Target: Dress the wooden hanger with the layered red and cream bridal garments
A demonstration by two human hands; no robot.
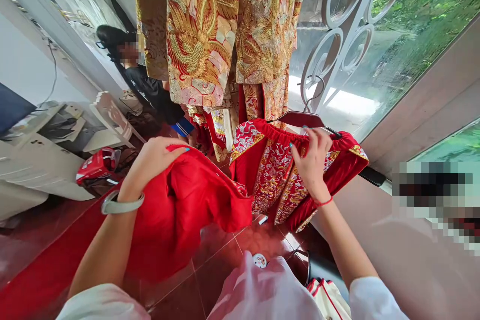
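clamped with left hand (161,157) on red cloth (187,200) — left of embroidered red garment (272,172), slung from dark hanger (300,119), long sideways at waistband (277,135); with nearer right hand (313,160) over waistband — cannot tell if gripping.

- A pale grey-white wristband (125,206), smooth and broad like a watch strap, circles the left wrist.
- A thin red cord bracelet (324,203) rings the right wrist.
- Glossy turquoise nail polish (187,149) shows on the thumbnail of the left hand (159,157) and on nails of the right hand (312,160).
- Loose white left sleeve (105,304) and matching white right sleeve (377,299), both short, softly creased.
- White shirt front (268,292), thin fabric, pinkish in places, falling in folds.
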